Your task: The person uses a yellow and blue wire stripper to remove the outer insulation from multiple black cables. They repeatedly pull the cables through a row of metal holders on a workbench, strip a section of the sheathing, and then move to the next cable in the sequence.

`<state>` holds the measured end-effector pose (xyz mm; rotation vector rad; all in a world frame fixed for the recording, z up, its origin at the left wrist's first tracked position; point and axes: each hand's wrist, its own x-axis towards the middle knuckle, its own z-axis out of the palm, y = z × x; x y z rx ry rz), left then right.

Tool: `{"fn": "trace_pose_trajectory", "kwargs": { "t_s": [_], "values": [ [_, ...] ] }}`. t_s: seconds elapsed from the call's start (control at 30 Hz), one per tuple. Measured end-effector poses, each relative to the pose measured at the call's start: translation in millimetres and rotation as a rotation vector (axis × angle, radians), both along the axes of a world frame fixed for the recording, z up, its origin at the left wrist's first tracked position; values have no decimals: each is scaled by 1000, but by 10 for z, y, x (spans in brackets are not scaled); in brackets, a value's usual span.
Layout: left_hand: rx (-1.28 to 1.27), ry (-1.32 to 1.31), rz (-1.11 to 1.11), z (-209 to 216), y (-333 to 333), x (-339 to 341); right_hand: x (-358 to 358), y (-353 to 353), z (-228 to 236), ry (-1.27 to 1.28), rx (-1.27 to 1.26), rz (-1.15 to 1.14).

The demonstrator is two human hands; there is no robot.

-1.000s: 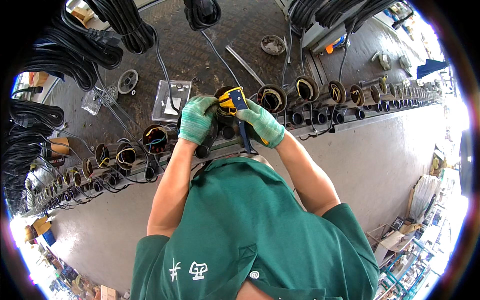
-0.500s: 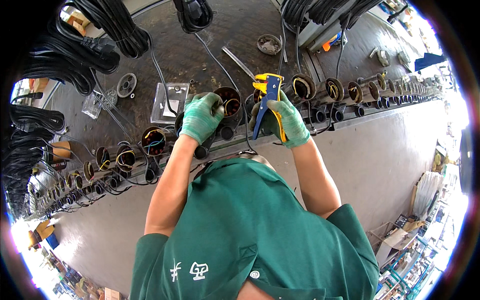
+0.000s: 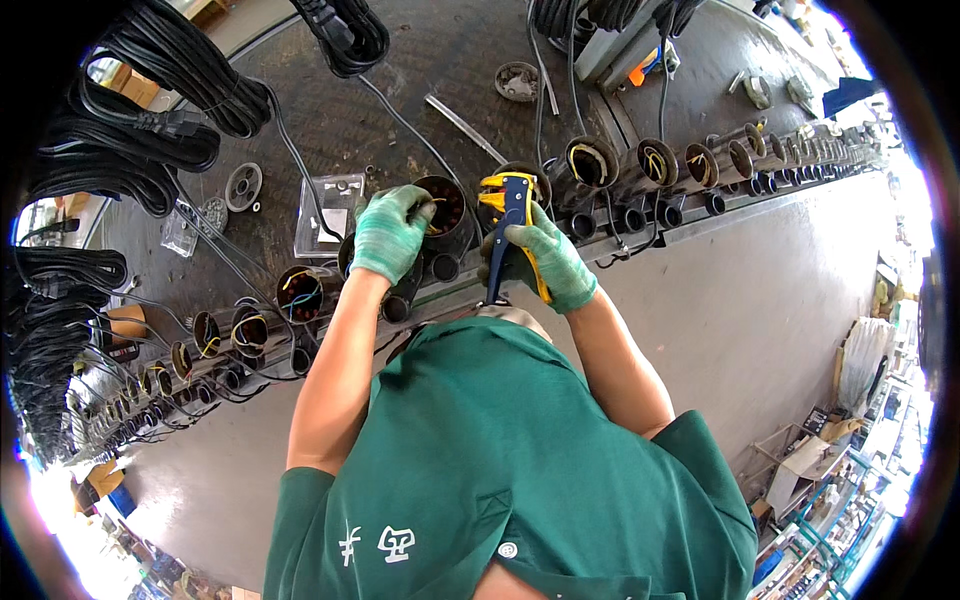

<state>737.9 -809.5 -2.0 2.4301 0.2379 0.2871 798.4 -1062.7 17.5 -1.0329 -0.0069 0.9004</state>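
Observation:
My left hand (image 3: 391, 234), in a green-and-white glove, pinches a thin yellow wire (image 3: 436, 204) at the mouth of a dark round tube (image 3: 440, 190). My right hand (image 3: 550, 260), gloved alike, is wrapped round a wire stripper (image 3: 513, 225) with blue and yellow handles. The stripper stands upright, its yellow jaws just right of that tube and apart from the wire. Behind the stripper another tube (image 3: 537, 178) is partly hidden. A black cable (image 3: 415, 130) runs down from a hanging coil to the tube by my left hand.
A long row of tubes with wires in their mouths (image 3: 302, 292) (image 3: 590, 162) crosses the dark bench. Coiled black cables (image 3: 185, 65) hang at the left. A clear plastic box (image 3: 330, 215), a metal rod (image 3: 465, 130) and a round metal dish (image 3: 517, 82) lie behind.
My right hand has brought the stripper left, nearer my left hand and the tube. My left fingers now hold the yellow wire at the tube's mouth. The whole view has shifted slightly.

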Motion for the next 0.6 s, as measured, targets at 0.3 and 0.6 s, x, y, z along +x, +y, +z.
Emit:
{"fn": "trace_pose_trajectory", "kwargs": {
  "t_s": [0.3, 0.6],
  "values": [
    [-106, -26, 21, -49, 4, -211, -141, 273, -181, -47, 23, 140],
    [-197, 10, 33, -142, 54, -271, -44, 363, -42, 57, 65, 205]
  ]
}}
